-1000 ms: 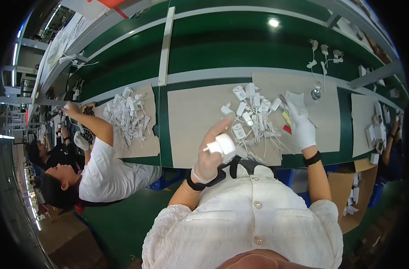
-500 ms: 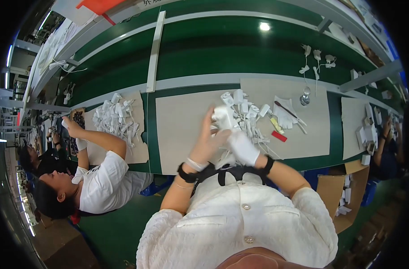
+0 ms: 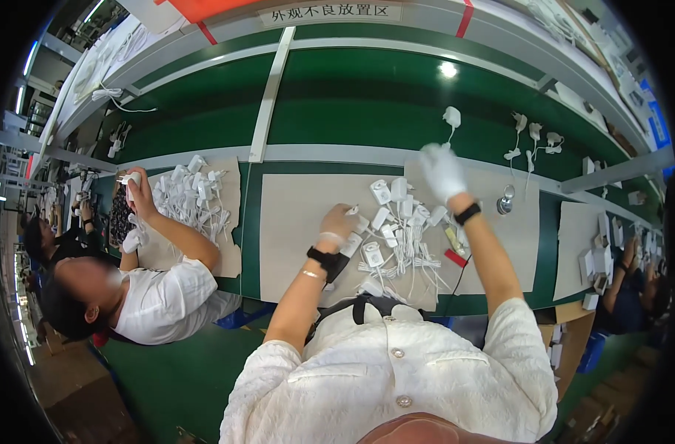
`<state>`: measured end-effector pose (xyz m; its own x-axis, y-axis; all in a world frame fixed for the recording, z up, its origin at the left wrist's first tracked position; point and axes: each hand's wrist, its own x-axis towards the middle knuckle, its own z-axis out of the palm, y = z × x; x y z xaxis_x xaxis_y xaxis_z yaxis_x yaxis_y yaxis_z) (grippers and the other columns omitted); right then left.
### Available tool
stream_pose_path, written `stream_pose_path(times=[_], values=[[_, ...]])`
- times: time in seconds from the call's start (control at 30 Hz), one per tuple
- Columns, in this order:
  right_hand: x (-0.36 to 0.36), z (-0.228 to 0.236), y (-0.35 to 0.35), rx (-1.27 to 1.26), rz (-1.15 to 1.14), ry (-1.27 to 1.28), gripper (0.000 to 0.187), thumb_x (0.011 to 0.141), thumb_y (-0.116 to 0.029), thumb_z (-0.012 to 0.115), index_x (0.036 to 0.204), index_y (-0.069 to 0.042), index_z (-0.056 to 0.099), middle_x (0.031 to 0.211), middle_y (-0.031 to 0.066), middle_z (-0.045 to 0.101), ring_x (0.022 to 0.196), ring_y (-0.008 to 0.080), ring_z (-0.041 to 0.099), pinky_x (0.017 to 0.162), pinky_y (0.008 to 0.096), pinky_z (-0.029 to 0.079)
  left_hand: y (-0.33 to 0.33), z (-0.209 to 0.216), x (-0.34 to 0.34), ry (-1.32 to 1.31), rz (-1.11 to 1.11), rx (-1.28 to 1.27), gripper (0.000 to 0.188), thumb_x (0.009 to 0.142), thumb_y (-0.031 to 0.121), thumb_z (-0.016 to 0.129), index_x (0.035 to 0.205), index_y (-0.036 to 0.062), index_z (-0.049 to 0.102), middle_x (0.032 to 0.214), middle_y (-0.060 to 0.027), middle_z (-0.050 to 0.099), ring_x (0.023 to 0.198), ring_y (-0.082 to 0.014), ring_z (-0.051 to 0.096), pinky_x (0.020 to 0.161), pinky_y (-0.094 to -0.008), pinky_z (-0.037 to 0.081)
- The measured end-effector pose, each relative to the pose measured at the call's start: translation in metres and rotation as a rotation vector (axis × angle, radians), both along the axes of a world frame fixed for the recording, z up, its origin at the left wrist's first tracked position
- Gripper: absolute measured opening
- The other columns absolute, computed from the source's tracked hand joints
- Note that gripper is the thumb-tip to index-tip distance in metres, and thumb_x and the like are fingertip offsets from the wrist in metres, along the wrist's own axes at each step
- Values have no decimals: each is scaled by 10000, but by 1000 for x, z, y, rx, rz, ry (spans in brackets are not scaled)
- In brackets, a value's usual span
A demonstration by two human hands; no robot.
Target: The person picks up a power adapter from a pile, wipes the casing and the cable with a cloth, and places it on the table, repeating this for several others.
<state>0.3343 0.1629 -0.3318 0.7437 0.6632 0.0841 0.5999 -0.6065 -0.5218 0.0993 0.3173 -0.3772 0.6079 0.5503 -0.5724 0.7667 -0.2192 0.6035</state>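
Note:
My left hand [image 3: 339,224], bare at the back with a black wristband, is at the left side of a pile of white power adapters [image 3: 399,189] with bundled cables. Its fingers are curled in, closed on a white adapter [image 3: 360,224] at the pile's edge. My right hand [image 3: 442,174], in a white glove, reaches forward to the green belt's near edge. Just beyond it, a white power adapter [image 3: 451,116] lies on the green surface, its cord running back toward the glove. The glove's fingers are smeared, so whether they grip the cord is unclear.
Beige board [image 3: 296,200] covers the bench before me. A red block [image 3: 456,257] and a metal-capped bottle [image 3: 506,200] are at the right. More adapters [image 3: 542,139] sit on the green surface. A co-worker [image 3: 163,296] at left handles another pile [image 3: 200,189]. A carton [image 3: 574,333] stands lower right.
My hands have parted: the right has moved forward to the green surface, the left down to the pile. A white adapter now lies there beyond my glove.

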Motion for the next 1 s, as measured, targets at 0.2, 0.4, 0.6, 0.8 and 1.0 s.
stream_pose_path(times=[0.2, 0.4, 0.6, 0.8, 1.0], values=[[-155, 67, -13, 162, 293, 421, 310, 861, -231, 602, 1087, -18, 609, 1010, 200, 619, 938, 356, 596, 809, 419, 472, -9, 95, -33, -637, 31, -649, 477, 805, -13, 575, 1278, 29, 529, 1148, -109, 608, 1000, -155, 585, 869, -276, 462], [-191, 97, -34, 393, 89, 622, 311, 853, -208, 616, 1108, -29, 605, 1012, 170, 624, 953, 336, 610, 816, 385, 481, -18, 172, -52, -769, -298, -294, 492, 786, -65, 557, 1268, 24, 527, 1164, -65, 567, 1042, -144, 547, 903, -270, 439], [-206, 111, -51, 467, 36, 867, 237, 940, -216, 538, 989, 2, 615, 733, 95, 630, 577, 205, 578, 541, 279, 451, -32, 189, -47, -825, 34, -578, 459, 797, -41, 567, 1250, 22, 540, 1056, -55, 595, 911, -128, 569, 804, -248, 463], [-195, 137, -50, 459, 67, 1457, 362, 994, -269, 450, 886, 39, 608, 523, 29, 540, 373, 88, 416, 394, 210, 313, -32, 170, -42, -660, 157, -632, 402, 951, 309, 475, 1221, 22, 553, 794, -16, 594, 611, -70, 496, 554, -190, 382], [-192, 124, -63, 754, 126, 1910, 448, 1008, -321, 394, 894, 57, 605, 459, 6, 461, 351, 83, 375, 371, 227, 280, -38, 169, -36, -659, 94, -712, 589, 981, 529, 317, 1126, 35, 605, 675, 10, 540, 511, -48, 409, 467, -187, 309]])
